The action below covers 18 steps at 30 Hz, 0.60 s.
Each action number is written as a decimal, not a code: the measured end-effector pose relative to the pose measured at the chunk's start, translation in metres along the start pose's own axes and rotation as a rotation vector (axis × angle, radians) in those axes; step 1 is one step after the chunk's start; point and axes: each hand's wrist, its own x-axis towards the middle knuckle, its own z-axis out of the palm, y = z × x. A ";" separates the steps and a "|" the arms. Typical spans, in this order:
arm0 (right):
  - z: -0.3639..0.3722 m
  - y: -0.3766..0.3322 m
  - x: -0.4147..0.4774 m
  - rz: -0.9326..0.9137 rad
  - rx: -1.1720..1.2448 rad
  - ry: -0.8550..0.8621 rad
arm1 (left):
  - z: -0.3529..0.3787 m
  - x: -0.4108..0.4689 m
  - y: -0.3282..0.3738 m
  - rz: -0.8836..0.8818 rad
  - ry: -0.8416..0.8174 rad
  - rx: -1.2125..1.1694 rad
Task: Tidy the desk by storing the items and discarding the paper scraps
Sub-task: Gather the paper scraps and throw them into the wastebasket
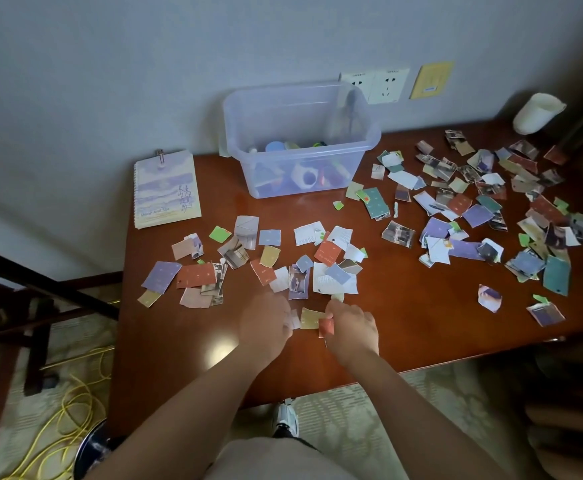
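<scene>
Several torn paper scraps (324, 252) in many colours lie spread over the brown desk (404, 306), thickest in the middle and at the right. Near the front edge my left hand (266, 325) pinches a small white scrap (294, 319). My right hand (350, 329) holds a red scrap (326, 328), and a yellow scrap (309, 318) lies between the two hands. A clear plastic storage box (366, 147) with several small items inside stands at the back by the wall. A spiral notebook (165, 190) lies at the back left.
A white cup (538, 112) stands at the back right corner. Wall sockets (375, 84) sit behind the box. On the floor at the left lie a yellow cable (75, 410) and a dark bin (92, 455). The desk's front edge runs just below my hands.
</scene>
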 end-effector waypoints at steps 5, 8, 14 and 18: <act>0.005 0.002 -0.003 -0.007 0.016 -0.006 | -0.002 0.002 0.005 -0.025 -0.037 -0.021; 0.006 0.005 -0.005 -0.012 0.042 -0.029 | 0.000 0.000 0.009 -0.019 -0.064 -0.015; 0.008 0.009 -0.003 0.038 0.177 -0.133 | -0.003 -0.002 0.004 -0.131 -0.057 -0.180; 0.003 0.009 -0.001 0.111 0.347 -0.042 | -0.014 0.001 -0.006 -0.272 -0.004 -0.387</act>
